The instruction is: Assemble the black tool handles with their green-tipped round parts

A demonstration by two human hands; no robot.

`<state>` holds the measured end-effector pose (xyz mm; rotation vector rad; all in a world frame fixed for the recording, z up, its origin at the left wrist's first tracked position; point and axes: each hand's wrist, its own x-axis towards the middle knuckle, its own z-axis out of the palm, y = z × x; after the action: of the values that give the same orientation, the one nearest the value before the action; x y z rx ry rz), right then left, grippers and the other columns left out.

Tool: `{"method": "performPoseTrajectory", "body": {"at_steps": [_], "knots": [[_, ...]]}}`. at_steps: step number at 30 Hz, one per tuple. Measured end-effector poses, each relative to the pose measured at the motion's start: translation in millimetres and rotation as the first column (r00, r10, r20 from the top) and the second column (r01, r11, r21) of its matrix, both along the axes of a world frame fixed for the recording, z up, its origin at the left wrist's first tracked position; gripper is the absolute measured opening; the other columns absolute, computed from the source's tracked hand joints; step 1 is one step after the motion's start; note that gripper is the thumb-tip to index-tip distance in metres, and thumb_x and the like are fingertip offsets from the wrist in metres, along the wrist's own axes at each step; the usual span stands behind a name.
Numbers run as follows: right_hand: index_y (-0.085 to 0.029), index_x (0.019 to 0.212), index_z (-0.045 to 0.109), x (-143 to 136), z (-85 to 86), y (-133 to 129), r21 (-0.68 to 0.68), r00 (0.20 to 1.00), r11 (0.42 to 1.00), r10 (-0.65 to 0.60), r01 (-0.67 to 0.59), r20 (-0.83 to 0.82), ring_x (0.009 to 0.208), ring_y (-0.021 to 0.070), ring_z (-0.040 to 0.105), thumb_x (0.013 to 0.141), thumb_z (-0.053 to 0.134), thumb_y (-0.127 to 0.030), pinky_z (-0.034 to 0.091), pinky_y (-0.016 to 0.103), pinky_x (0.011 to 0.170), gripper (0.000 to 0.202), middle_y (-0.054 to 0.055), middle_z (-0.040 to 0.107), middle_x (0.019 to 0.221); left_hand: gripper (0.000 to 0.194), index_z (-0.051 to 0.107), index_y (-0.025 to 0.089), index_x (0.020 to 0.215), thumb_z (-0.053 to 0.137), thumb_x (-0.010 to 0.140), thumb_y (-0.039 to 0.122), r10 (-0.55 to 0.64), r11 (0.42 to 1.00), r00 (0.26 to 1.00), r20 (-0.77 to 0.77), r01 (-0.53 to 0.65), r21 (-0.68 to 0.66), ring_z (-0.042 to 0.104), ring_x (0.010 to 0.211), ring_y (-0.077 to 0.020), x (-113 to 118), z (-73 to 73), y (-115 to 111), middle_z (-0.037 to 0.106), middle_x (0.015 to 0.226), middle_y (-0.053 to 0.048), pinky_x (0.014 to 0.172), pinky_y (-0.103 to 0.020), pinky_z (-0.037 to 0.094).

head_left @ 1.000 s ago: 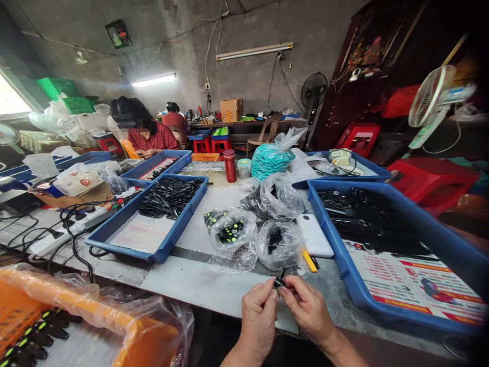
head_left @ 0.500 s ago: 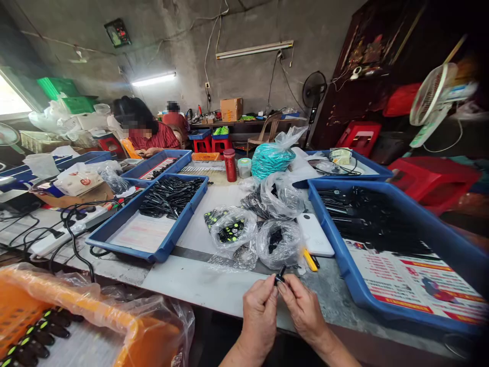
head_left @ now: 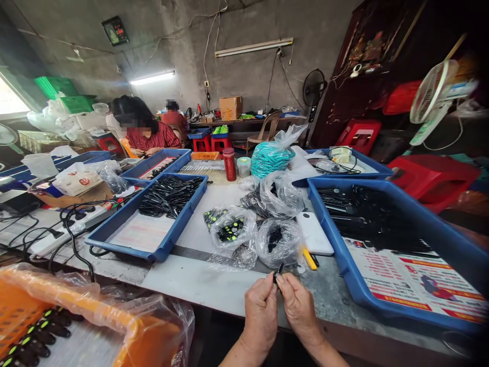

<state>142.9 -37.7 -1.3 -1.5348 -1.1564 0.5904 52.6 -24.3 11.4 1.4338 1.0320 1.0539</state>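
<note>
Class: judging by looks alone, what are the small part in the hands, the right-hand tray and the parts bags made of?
Part: probably black plastic, dull; too small for certainty.
Tray: blue moulded plastic, smooth thick rim.
Bags: thin clear plastic film, crinkled and glinting.

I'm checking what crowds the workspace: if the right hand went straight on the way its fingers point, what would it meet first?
Probably the clear plastic bag of black parts, just beyond the small black part pinched by the right hand and left hand; depth is uncertain.
</note>
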Motion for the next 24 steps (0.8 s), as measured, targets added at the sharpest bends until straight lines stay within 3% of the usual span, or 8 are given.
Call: {"method": "performPoseTrajectory", "body": {"at_steps": [5, 8, 14, 19, 24], "knots": [[-0.019, 0.055, 0.044, 3, 1.3, 4, -0.070, 0.983, 0.993, 0.088, -0.100, -0.160, 0.047, 0.0145, 0.039, 0.080, 0.040, -0.052, 0.031, 0.023, 0.043, 0.041, -0.003, 0.039, 0.049, 0.031, 0.066, 0.012, 0.083, 0.050, 0.077, 0.038, -0.034, 0.984, 0.995, 0.096, 0.050, -0.170, 0.032, 0.039, -0.0060, -1, 0.3, 6, 0.042, 0.049, 0.004, 0.038, -0.018, 0.026], [-0.019, 0.057, 0.044, 6, 3.3, 2, -0.097, 0.965, 0.982, 0.139, -0.164, -0.223, 0.044, 0.0137, 0.035, 0.080, 0.037, -0.057, 0.029, 0.023, 0.041, 0.045, -0.004, 0.036, 0.047, 0.033, 0.063, 0.011, 0.078, 0.052, 0.074, 0.042, -0.021, 0.952, 0.983, 0.183, 0.075, -0.297, 0.031, 0.035, -0.0042, -4, 3.4, 9, 0.043, 0.047, 0.005, 0.035, -0.017, 0.023], [-0.019, 0.056, 0.045, 6, -1.3, -15, -0.109, 0.976, 0.976, 0.173, -0.188, -0.130, 0.047, 0.0139, 0.036, 0.081, 0.042, -0.050, 0.030, 0.022, 0.044, 0.039, -0.004, 0.036, 0.050, 0.038, 0.060, 0.012, 0.080, 0.068, 0.059, 0.043, 0.235, 0.854, 0.883, 0.406, 0.012, -0.521, 0.051, 0.044, -0.0087, -10, 14.0, 13, 0.055, 0.062, 0.001, 0.043, -0.020, 0.038], [-0.019, 0.058, 0.047, -3, -4.4, -20, -0.132, 0.951, 0.942, 0.301, -0.307, -0.062, 0.047, 0.0131, 0.036, 0.082, 0.041, -0.045, 0.029, 0.021, 0.043, 0.037, -0.004, 0.037, 0.050, 0.034, 0.061, 0.012, 0.074, 0.070, 0.057, 0.040, 0.328, 0.828, 0.824, 0.462, -0.015, -0.560, 0.054, 0.053, -0.0109, -8, 22.2, 14, 0.057, 0.059, 0.000, 0.052, -0.021, 0.041], [-0.019, 0.058, 0.046, -15, -3.8, -16, -0.139, 0.926, 0.919, 0.349, -0.368, -0.145, 0.043, 0.0113, 0.033, 0.081, 0.042, -0.044, 0.028, 0.020, 0.040, 0.034, -0.005, 0.036, 0.048, 0.030, 0.060, 0.013, 0.075, 0.067, 0.062, 0.039, 0.279, 0.855, 0.833, 0.477, 0.011, -0.519, 0.051, 0.057, -0.0104, -6, 26.6, 8, 0.054, 0.060, 0.001, 0.055, -0.020, 0.037]]}}
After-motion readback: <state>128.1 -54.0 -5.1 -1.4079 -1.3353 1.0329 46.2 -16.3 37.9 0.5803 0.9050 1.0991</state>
